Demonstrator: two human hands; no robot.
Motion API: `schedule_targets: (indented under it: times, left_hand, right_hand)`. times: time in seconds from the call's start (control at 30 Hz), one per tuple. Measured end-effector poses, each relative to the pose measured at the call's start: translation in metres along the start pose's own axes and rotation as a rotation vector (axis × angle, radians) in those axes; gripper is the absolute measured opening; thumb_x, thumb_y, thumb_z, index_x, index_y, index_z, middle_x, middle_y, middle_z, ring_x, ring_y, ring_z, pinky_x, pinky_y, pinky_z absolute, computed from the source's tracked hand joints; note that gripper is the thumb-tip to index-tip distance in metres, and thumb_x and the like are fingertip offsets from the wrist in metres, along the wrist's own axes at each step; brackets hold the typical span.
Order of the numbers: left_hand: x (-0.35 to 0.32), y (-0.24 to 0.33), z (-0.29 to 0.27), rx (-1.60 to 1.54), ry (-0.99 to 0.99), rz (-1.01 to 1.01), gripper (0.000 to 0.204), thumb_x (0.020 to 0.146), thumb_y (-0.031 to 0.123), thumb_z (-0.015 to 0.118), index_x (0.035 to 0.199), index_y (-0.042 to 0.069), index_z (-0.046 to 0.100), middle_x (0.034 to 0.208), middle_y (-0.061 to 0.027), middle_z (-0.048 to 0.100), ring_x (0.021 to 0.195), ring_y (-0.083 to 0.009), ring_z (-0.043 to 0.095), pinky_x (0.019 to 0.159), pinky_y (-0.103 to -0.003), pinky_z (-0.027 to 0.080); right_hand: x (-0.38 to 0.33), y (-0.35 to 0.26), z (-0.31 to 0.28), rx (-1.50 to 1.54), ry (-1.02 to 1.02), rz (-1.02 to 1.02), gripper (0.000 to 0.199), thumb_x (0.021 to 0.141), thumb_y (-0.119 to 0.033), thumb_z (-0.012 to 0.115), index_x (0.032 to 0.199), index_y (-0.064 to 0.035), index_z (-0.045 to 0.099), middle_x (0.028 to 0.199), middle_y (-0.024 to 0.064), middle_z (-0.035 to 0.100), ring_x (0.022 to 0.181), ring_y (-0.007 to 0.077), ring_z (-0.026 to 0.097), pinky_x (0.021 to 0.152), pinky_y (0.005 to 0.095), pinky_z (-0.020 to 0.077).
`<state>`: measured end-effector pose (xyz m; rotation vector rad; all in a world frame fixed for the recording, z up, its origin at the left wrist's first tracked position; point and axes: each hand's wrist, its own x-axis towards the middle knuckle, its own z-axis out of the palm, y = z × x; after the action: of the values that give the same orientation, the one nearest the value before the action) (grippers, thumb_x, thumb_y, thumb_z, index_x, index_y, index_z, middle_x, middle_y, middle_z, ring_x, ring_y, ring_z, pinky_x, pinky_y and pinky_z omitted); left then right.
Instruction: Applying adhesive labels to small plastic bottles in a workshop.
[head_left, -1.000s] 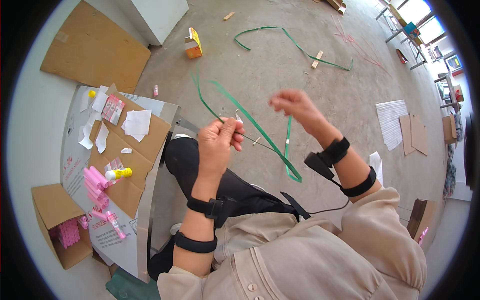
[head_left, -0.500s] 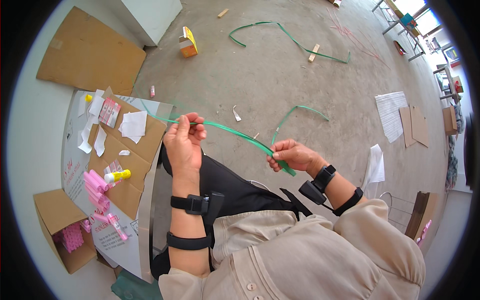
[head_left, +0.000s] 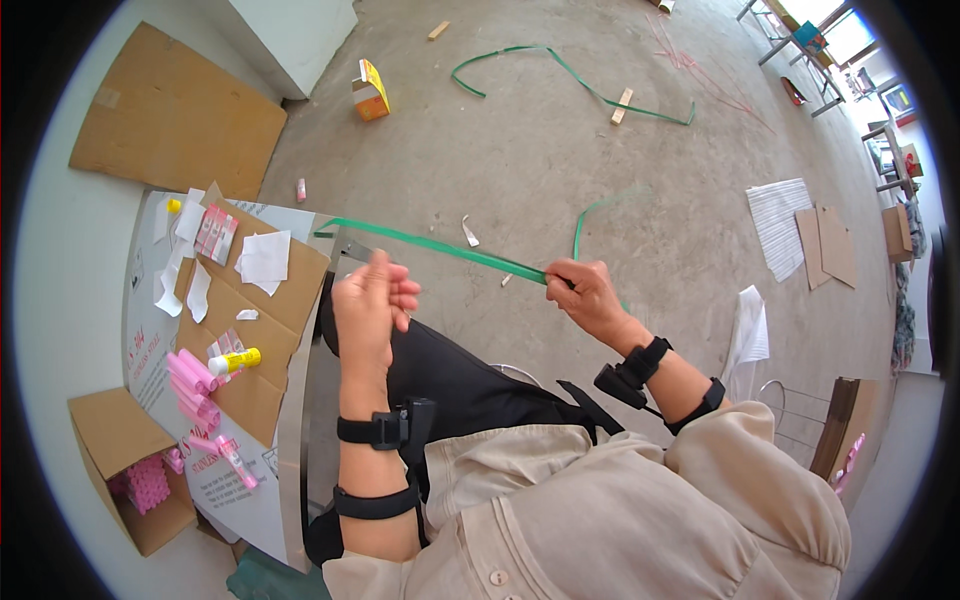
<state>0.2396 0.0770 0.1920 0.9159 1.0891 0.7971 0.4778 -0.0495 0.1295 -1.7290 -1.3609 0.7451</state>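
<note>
A long green plastic strap (head_left: 440, 247) stretches from my right hand leftward to the table's far corner. My right hand (head_left: 588, 298) is closed round its right part, above the floor. Another length of the green strap curves up beyond that hand and looks blurred. My left hand (head_left: 372, 305) is just below the strap, apart from it, with its fingers partly spread and nothing in them. To its left, the white table (head_left: 290, 520) carries a flat cardboard sheet (head_left: 262, 375), a yellow-and-white glue stick (head_left: 234, 361), pink tubes (head_left: 192, 385) and white paper pieces (head_left: 265, 257).
An open carton (head_left: 115, 425) of pink tubes stands at the lower left. A big cardboard panel (head_left: 180, 110) leans on the wall. On the floor are a small yellow-orange box (head_left: 371, 95), another green strap (head_left: 575, 75), a wood block (head_left: 622, 105) and flat cardboard (head_left: 832, 245).
My left hand has let go of the green strap and dropped slightly. The strap's left end now lies by the table corner. My right hand has turned and risen a little, still holding the strap.
</note>
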Motion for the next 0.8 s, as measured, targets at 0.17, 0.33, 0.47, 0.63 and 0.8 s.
schedule_targets:
  times: [0.17, 0.33, 0.47, 0.63, 0.8]
  left_hand:
    - [-0.009, 0.008, 0.053, 1.175, -0.104, 1.246, 0.011, 0.076, 0.003, 0.056, 0.085, 0.000, 0.060, 0.087, -0.0114, 0.060, 0.086, -0.0250, 0.058, 0.069, -0.032, 0.047]
    - [-0.017, -0.012, 0.074, 1.207, -0.466, 1.088, 0.007, 0.073, 0.001, 0.054, 0.080, 0.000, 0.057, 0.082, -0.0112, 0.054, 0.085, -0.0272, 0.053, 0.071, -0.035, 0.046]
    - [-0.017, -0.021, 0.070, 1.101, -0.484, 0.974, 0.002, 0.075, 0.000, 0.054, 0.077, 0.000, 0.054, 0.075, -0.0123, 0.049, 0.076, -0.0298, 0.051, 0.066, -0.038, 0.044]
    - [-0.023, -0.026, 0.073, 1.186, -0.448, 0.968, 0.004, 0.072, -0.001, 0.052, 0.076, -0.001, 0.050, 0.075, -0.0133, 0.048, 0.073, -0.0288, 0.051, 0.063, -0.036, 0.046]
    - [-0.027, -0.027, 0.076, 1.267, -0.335, 1.161, 0.011, 0.074, 0.001, 0.055, 0.076, -0.001, 0.045, 0.072, -0.0131, 0.042, 0.068, -0.0293, 0.048, 0.059, -0.037, 0.043]
  right_hand:
    - [0.004, -0.027, -0.007, -0.228, 0.068, -0.390, 0.007, 0.071, -0.002, 0.059, 0.071, -0.0011, 0.052, 0.061, 0.0113, 0.052, 0.053, 0.0279, 0.053, 0.049, 0.0350, 0.0443]
    - [0.005, -0.050, -0.008, -0.386, -0.052, -0.572, 0.011, 0.069, -0.003, 0.060, 0.073, -0.0038, 0.050, 0.061, 0.0086, 0.050, 0.055, 0.0278, 0.055, 0.049, 0.0378, 0.0450]
    - [0.007, -0.052, -0.009, -0.407, -0.096, -0.577, 0.012, 0.068, -0.005, 0.060, 0.072, -0.0040, 0.049, 0.062, 0.0080, 0.052, 0.053, 0.0278, 0.053, 0.047, 0.0377, 0.0437]
    - [0.013, -0.057, -0.011, -0.332, -0.121, -0.542, 0.013, 0.068, -0.006, 0.060, 0.066, -0.0041, 0.047, 0.056, 0.0091, 0.050, 0.050, 0.0294, 0.052, 0.045, 0.0378, 0.0407]
    - [0.020, -0.065, -0.011, 0.113, -0.152, -0.133, 0.014, 0.071, -0.007, 0.056, 0.058, -0.0010, 0.055, 0.049, 0.0077, 0.051, 0.041, 0.0219, 0.041, 0.042, 0.0312, 0.0339]
